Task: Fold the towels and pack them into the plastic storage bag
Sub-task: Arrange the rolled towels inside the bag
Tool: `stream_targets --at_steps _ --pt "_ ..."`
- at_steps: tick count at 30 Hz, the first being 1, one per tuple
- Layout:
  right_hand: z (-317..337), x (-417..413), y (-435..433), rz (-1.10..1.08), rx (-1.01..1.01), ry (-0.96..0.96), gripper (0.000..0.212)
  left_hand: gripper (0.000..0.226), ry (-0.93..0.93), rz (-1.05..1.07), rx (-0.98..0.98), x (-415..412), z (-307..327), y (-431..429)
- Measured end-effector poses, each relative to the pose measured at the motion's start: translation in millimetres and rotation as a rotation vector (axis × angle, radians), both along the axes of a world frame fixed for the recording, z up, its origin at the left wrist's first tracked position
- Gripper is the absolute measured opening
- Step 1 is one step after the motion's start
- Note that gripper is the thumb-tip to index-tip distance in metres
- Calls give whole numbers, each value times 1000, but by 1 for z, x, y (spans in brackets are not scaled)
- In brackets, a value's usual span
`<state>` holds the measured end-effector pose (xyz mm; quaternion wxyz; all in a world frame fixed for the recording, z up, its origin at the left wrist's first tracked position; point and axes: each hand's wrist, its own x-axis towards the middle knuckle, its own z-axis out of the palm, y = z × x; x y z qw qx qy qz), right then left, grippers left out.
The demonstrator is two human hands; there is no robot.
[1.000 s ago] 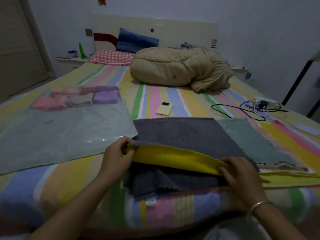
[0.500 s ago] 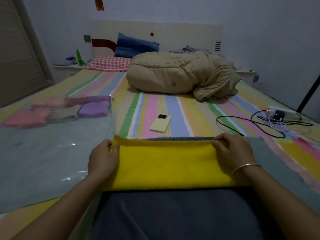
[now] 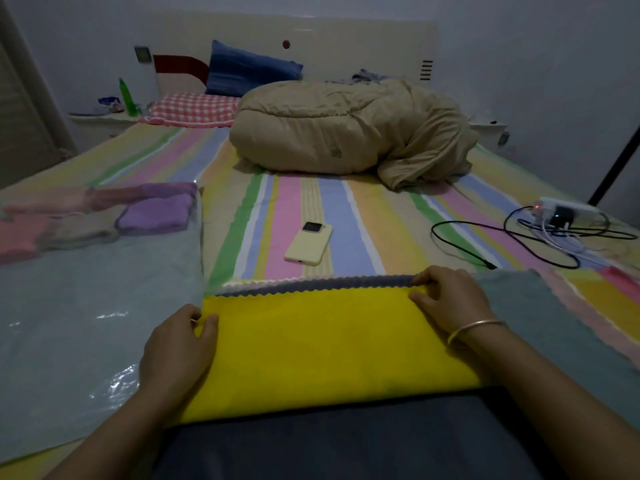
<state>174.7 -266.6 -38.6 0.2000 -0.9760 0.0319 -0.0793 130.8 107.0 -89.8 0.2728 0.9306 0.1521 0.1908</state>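
Pinching scallop-edged yellow towel [image 3: 322, 348], both hands.

Striped bedsheet [image 3: 311, 202], beige quilt [image 3: 346, 129], yellow phone [image 3: 309, 243], blue pillow [image 3: 249, 69], checked pillow [image 3: 194, 109], black cables [image 3: 519, 237]

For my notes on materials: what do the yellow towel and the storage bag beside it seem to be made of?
Yellow towel: probably soft microfibre cloth, matte, with a zigzag-cut edge; exact fibre unclear. Storage bag: thin clear plastic film, glossy; glare streaks show, and folded towels are visible through it.
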Motion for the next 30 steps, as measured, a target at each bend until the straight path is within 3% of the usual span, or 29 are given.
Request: stream_targets --at_steps 3,5,7,9,12,14,16,19,23,25,28,30 --pt "8 -22 -2 -99 -35 -22 55 21 5 -14 -53 -5 9 -1" --pt "16 -54 -5 -183 64 -59 50 27 -42 4 -1 -14 19 -6" --pt "25 -93 -5 -276 230 -65 31 35 -165 -33 178 -24 31 -16" --pt "29 -129 -2 -283 507 113 26 45 -268 -186 305 -31 39 -31" --pt "32 -162 10 -198 1069 443 59 47 -282 -449 328 -37 42 -63" --pt "28 -167 13 -198 1283 385 78 47 -238 -563 378 -42 35 -83" --pt "21 -163 14 -210 1406 226 81 53 -150 -607 462 -46 19 -95" --pt "4 -148 19 -326 1335 35 70 70 7 -614 509 -51 1 -99" --pt "5 -133 41 -408 1027 -61 60 80 17 -644 395 -54 4 -101" --pt "16 -128 58 -297 856 -131 60 68 -50 -664 75 -57 9 -95" --pt "34 -126 102 0 519 -254 57 25 -143 -511 -516 -62 28 -78" --pt "41 -127 139 173 330 -254 58 23 -42 -341 -914 -57 42 -61"
